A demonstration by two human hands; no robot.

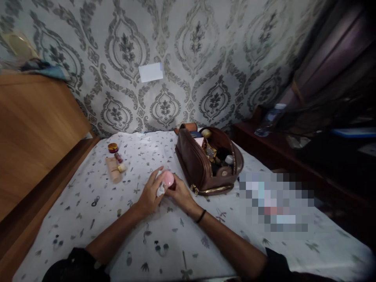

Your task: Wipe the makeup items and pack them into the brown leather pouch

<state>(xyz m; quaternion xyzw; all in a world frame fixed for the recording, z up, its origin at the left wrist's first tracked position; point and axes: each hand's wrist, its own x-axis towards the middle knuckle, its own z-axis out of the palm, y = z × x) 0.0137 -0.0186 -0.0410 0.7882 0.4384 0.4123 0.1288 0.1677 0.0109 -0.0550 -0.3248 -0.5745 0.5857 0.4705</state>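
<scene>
A small round container with a pink top [168, 178] is between my hands, above the bed sheet. My right hand [182, 196], with a dark band at the wrist, grips it from the side; a dark red part shows below the pink. Crumpled white tissue [160, 190] is in my left hand [150, 192], whose fingers are curled against the container. How far the tissue wraps around it is hidden. Just beyond my right hand stands a brown cosmetic bag [192, 160], unzipped, with several cosmetics inside.
On the sheet [132, 235] at left lie a beige tube [113, 169], a small dark red tube [118, 158], a gold-capped item [122, 168] and a gold-lidded jar [112, 147]. A blurred patch [276, 201] covers something at right. A clear bottle [270, 120] lies tilted on the dark ledge.
</scene>
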